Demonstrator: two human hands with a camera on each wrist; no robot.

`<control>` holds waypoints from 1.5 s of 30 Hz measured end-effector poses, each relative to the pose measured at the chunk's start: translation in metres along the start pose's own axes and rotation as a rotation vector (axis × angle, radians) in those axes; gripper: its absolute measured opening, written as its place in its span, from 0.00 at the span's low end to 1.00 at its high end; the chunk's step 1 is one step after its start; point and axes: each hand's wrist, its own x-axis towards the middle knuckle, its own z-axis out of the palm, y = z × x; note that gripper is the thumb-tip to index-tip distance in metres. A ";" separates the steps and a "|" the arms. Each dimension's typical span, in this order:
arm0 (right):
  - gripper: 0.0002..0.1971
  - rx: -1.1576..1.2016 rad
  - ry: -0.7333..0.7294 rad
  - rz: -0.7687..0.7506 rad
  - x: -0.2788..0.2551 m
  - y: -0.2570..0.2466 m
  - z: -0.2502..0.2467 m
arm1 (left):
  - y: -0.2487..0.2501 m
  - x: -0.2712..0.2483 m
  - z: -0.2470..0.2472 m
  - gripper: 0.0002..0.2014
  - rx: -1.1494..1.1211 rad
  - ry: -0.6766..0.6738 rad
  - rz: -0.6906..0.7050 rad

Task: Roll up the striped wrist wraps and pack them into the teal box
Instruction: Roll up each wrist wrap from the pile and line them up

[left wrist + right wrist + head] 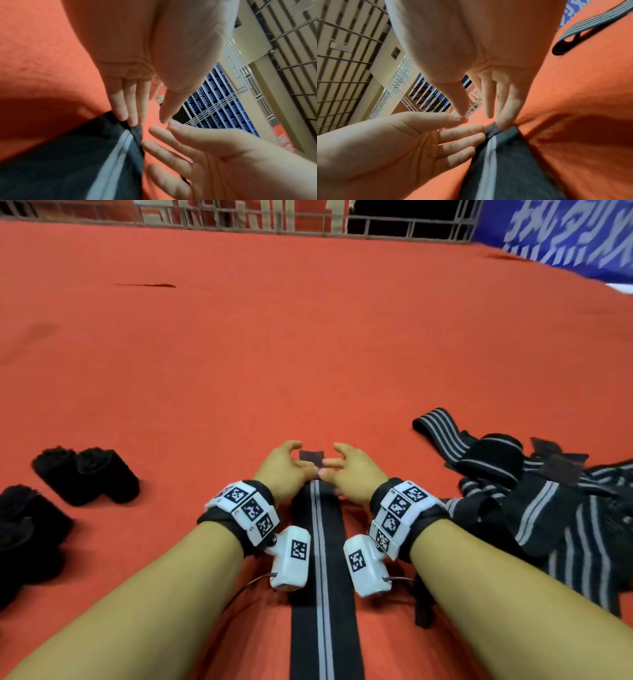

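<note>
Striped wrist wrap (322, 559) lies flat on the red mat, running lengthways away from me; my left hand (286, 470) and right hand (352, 474), fingers extended, touch its far end equally.

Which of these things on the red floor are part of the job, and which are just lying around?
Part of the job:
- flat striped wrap, its far end touched by the left hand and right hand
- pile of unrolled striped wraps
- black rolls, seemingly already rolled

Just there:
- railing
- blue banner

The teal box is not in view.
</note>
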 end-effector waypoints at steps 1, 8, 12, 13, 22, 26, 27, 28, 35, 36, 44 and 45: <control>0.37 -0.095 -0.075 0.000 -0.002 0.002 0.002 | -0.006 0.002 0.003 0.30 0.042 -0.026 -0.009; 0.36 -0.630 -0.213 -0.168 -0.021 0.005 0.009 | -0.026 0.006 0.011 0.34 0.215 0.000 0.034; 0.35 -0.674 -0.202 -0.184 -0.019 0.003 0.012 | -0.023 0.005 0.014 0.33 0.364 0.028 0.080; 0.35 -0.676 -0.205 -0.181 -0.019 0.002 0.010 | -0.021 0.004 0.015 0.33 0.403 0.029 0.085; 0.28 -0.623 -0.155 -0.200 -0.008 0.009 0.013 | -0.017 0.012 0.019 0.29 0.659 0.063 0.092; 0.28 -0.600 -0.154 -0.202 -0.002 0.015 0.011 | -0.013 0.013 0.021 0.29 0.731 0.071 0.066; 0.28 -0.594 -0.148 -0.209 -0.002 0.016 0.011 | -0.013 0.012 0.022 0.29 0.756 0.074 0.062; 0.28 -0.592 -0.143 -0.216 -0.002 0.016 0.012 | -0.012 0.010 0.024 0.28 0.785 0.079 0.062; 0.21 -0.486 -0.163 -0.178 -0.043 0.014 -0.005 | 0.016 -0.031 0.051 0.22 0.873 0.026 0.068; 0.21 -0.436 -0.112 -0.186 -0.054 0.016 -0.016 | 0.022 -0.036 0.056 0.21 0.819 0.034 0.093; 0.06 -0.059 0.541 -0.096 -0.137 0.066 -0.155 | 0.105 -0.053 0.161 0.09 0.411 -0.082 0.386; 0.06 -0.010 0.645 -0.054 -0.141 0.077 -0.171 | 0.114 -0.054 0.177 0.09 0.412 -0.119 0.397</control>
